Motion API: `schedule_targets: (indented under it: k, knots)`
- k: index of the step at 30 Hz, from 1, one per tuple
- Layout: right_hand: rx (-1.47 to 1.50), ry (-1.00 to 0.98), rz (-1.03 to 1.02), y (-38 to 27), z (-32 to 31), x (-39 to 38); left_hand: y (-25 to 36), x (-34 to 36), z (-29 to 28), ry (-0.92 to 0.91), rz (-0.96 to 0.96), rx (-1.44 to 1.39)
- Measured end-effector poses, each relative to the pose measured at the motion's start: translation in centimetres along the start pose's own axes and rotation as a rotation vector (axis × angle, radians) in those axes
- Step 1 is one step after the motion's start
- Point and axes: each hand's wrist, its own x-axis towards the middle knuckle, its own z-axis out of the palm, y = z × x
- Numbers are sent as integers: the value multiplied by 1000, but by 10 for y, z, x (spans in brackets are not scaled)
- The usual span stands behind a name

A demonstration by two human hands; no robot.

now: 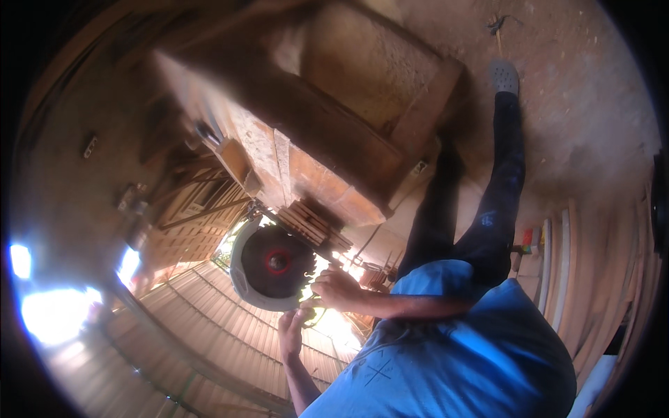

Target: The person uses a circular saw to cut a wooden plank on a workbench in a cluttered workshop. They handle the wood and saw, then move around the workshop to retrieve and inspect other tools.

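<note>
Right hand (338, 289) with fingers curled, pressed against the lower right edge of the round saw blade (272, 263); impossible to tell if anything is gripped, because of strong glare behind. Left hand (291, 331) just below it, fingers bent upward toward the same edge, near a small yellow-green spot; hold also not clear. Both hands close together, almost touching.

One blade only: a dark flat metal disc with one red ring around the centre hub, half wrapped by one pale grey curved guard (244, 285). Mounted at the end of a heavy wooden bench (334, 132), rough and brown, dusty on the surface. Beside the blade, one bundle of thin wooden slats (317, 224), laid parallel.

Further out: blue shirt (474, 362), dark trousers (498, 195), one grey shoe (503, 75) on the dirt floor (585, 90). Two white pipes (555, 265) side by side on the right. Corrugated metal sheets (202, 327), ribbed, in the lower part of the view.
</note>
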Motion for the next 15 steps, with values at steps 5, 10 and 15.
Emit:
schedule_targets:
  k: [5,10,15]
  knots:
    - [-2,51,-13,1,2,0,10,2,-7,-55,-21,108]
    - [-15,39,-5,-1,0,0,12,5,-13,-94,-4,145]
    - [-23,-4,20,-3,-4,1,13,2,-7,-26,2,108]
